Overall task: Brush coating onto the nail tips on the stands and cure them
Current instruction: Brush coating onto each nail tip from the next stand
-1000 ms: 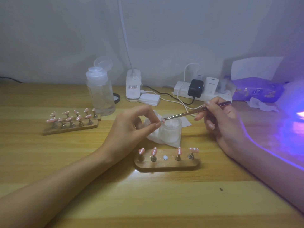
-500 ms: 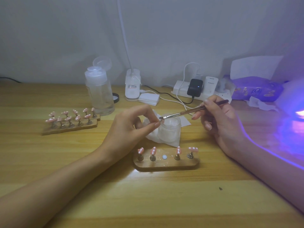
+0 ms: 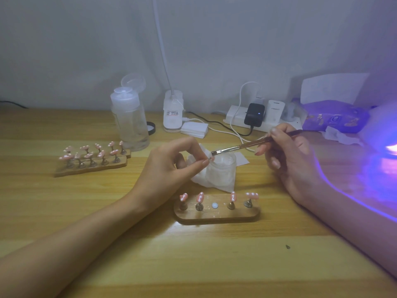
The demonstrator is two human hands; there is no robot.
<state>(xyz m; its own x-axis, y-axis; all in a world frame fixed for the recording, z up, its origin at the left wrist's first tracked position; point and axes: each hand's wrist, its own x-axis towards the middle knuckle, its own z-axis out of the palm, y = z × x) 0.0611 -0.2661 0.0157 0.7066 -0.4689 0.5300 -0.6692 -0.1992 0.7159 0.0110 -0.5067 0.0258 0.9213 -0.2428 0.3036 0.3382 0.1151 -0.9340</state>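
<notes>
My left hand [image 3: 171, 166] pinches a small nail tip on its holder [image 3: 208, 159] between thumb and forefinger, just left of a frosted glass jar [image 3: 222, 168]. In my right hand [image 3: 287, 155] I hold a thin brush [image 3: 247, 146] whose bristles touch that nail tip over the jar's rim. A wooden stand [image 3: 217, 215] in front of the jar carries several pink nail tips on metal pegs, with one empty magnet spot [image 3: 214, 205] in the middle. A second wooden stand [image 3: 90, 166] with several pink tips sits to the left.
A clear pump bottle [image 3: 130, 123] with its lid open, a white lamp base [image 3: 173, 115], cotton pads [image 3: 194, 130] and a power strip with chargers [image 3: 255, 119] line the back. A purple wipes pack [image 3: 335, 117] and a glowing UV lamp [image 3: 388, 147] are at the right.
The brush tip has slid a little left and down against the pinched nail tip. My left hand has stayed almost still.
</notes>
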